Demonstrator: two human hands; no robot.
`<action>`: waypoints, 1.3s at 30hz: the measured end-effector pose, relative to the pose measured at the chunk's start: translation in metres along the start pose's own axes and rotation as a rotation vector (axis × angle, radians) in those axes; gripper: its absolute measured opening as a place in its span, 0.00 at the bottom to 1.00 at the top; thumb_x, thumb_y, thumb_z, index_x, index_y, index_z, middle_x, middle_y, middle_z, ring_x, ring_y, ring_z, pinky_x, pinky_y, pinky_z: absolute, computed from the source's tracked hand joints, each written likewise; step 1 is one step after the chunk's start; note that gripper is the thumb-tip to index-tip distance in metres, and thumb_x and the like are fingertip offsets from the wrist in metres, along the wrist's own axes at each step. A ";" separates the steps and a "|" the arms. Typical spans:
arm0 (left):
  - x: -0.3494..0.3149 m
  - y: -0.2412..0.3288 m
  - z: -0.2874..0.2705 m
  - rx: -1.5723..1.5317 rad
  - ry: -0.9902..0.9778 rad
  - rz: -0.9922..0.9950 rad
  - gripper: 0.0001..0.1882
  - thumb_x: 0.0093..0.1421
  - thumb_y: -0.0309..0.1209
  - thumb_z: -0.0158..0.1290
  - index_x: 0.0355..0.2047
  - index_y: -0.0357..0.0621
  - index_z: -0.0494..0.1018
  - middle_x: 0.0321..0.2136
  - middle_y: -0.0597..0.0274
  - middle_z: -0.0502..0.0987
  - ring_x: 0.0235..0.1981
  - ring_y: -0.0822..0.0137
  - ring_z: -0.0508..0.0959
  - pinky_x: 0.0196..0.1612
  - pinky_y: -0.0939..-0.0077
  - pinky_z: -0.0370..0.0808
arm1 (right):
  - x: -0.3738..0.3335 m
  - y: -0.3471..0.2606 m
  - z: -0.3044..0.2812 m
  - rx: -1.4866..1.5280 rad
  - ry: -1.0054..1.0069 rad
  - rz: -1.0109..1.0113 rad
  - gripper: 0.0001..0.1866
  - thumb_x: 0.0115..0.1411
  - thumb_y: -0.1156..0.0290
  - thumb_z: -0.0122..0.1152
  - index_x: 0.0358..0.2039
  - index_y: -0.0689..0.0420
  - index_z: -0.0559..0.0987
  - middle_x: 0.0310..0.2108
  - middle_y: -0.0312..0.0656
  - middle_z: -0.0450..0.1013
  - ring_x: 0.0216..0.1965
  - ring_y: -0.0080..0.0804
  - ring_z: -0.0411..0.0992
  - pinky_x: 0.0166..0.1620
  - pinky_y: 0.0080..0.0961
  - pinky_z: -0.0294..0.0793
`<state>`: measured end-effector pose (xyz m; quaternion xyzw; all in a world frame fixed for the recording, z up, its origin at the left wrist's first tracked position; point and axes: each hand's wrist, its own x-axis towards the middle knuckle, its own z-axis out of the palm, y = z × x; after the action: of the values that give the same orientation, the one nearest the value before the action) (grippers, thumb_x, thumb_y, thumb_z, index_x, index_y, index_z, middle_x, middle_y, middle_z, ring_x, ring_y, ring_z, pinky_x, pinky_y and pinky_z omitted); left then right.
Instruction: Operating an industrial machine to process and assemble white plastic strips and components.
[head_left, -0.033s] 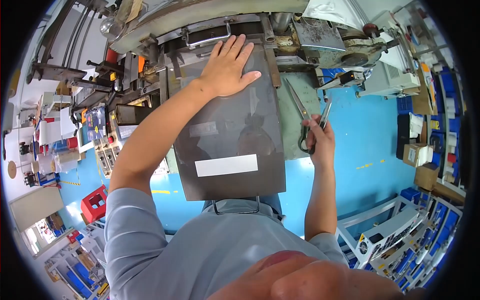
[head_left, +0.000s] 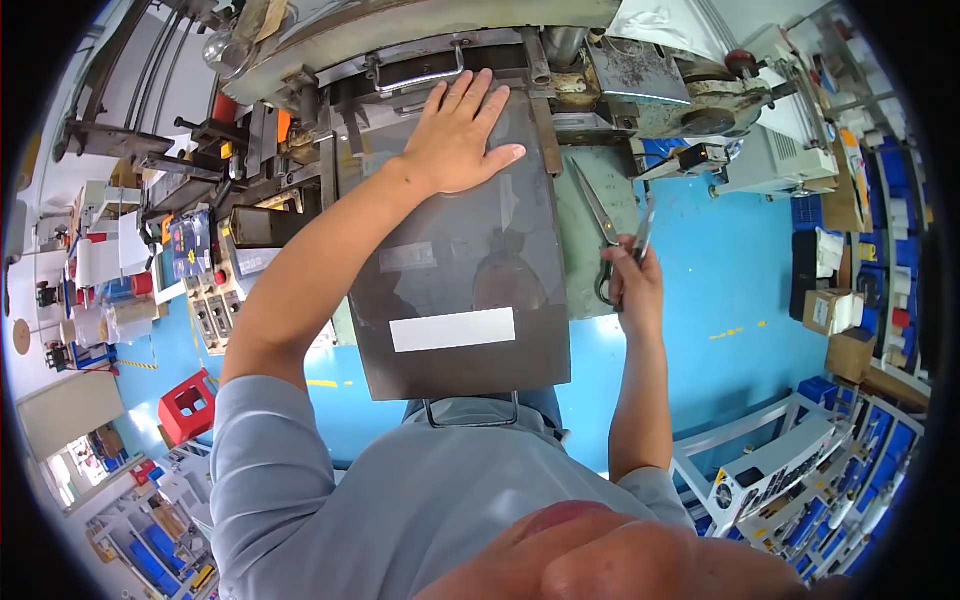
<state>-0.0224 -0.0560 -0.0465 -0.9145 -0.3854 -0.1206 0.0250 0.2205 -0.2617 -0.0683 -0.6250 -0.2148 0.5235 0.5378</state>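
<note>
My left hand (head_left: 455,145) lies flat, fingers spread, on the upper part of a dark flat plate (head_left: 465,375) with a glossy clear sheet over it. A white rectangular strip (head_left: 452,330) lies on the plate's near part. To the right, my right hand (head_left: 640,290) is closed around a slim silver tool that looks like a utility knife (head_left: 648,222), its end pointing away from me. Scissors (head_left: 603,222) with dark handles lie on the green surface (head_left: 590,250) beside the plate. The right thumb and fingers are close to their handles; whether they touch, I cannot tell.
Metal handles stand at the plate's far edge (head_left: 425,82) and near edge. Worn machine parts (head_left: 640,75) run across the back. A control box with knobs (head_left: 215,315) and a red stool (head_left: 187,407) are at left. Boxes (head_left: 835,310) and shelving line the right.
My right hand has shifted slightly left with the silver tool, which has turned a little. The left hand is nearly still, and the scissors stay in place.
</note>
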 end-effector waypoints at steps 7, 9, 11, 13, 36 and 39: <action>0.010 0.008 -0.012 -0.007 -0.081 -0.052 0.46 0.55 0.66 0.45 0.66 0.50 0.55 0.66 0.42 0.49 0.67 0.45 0.49 0.67 0.51 0.45 | 0.023 0.078 0.000 -1.072 -0.075 -0.641 0.21 0.54 0.74 0.56 0.49 0.64 0.69 0.41 0.58 0.71 0.41 0.60 0.70 0.42 0.47 0.72; 0.011 0.008 -0.019 0.015 -0.115 -0.093 0.45 0.54 0.67 0.45 0.65 0.52 0.56 0.65 0.40 0.50 0.67 0.44 0.50 0.67 0.51 0.47 | 0.023 0.078 0.008 -1.126 -0.087 -0.577 0.23 0.53 0.74 0.58 0.49 0.65 0.69 0.42 0.59 0.68 0.41 0.61 0.69 0.43 0.47 0.72; 0.000 0.007 -0.020 0.039 -0.094 -0.133 0.43 0.57 0.65 0.44 0.65 0.51 0.57 0.65 0.38 0.51 0.67 0.44 0.51 0.66 0.51 0.48 | 0.023 0.067 0.016 -1.174 -0.109 -0.668 0.23 0.52 0.74 0.58 0.50 0.64 0.69 0.41 0.59 0.67 0.41 0.60 0.69 0.46 0.47 0.70; -0.026 0.013 -0.017 -0.035 0.063 -0.179 0.42 0.58 0.65 0.41 0.65 0.52 0.57 0.64 0.37 0.52 0.66 0.44 0.51 0.67 0.50 0.46 | 0.036 0.060 0.020 -1.169 -0.023 -0.893 0.24 0.52 0.71 0.60 0.50 0.64 0.69 0.43 0.59 0.69 0.44 0.58 0.69 0.48 0.44 0.69; -0.333 0.217 -0.012 -2.309 -0.029 -0.929 0.22 0.68 0.46 0.43 0.47 0.39 0.75 0.23 0.65 0.75 0.25 0.74 0.74 0.31 0.80 0.72 | 0.025 0.029 -0.003 0.622 -0.057 -0.110 0.19 0.54 0.74 0.58 0.48 0.57 0.68 0.33 0.39 0.74 0.35 0.33 0.71 0.46 0.33 0.71; -0.330 0.213 -0.011 -2.314 -0.080 -0.732 0.23 0.69 0.46 0.42 0.46 0.39 0.74 0.22 0.64 0.75 0.24 0.74 0.74 0.30 0.81 0.70 | -0.037 0.017 -0.029 0.493 -0.208 -0.319 0.11 0.61 0.69 0.56 0.44 0.55 0.70 0.28 0.38 0.70 0.31 0.30 0.68 0.39 0.29 0.69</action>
<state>-0.0954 -0.4376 -0.1045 -0.2366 -0.2860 -0.3652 -0.8537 0.2284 -0.3111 -0.0715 -0.3771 -0.2309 0.5299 0.7236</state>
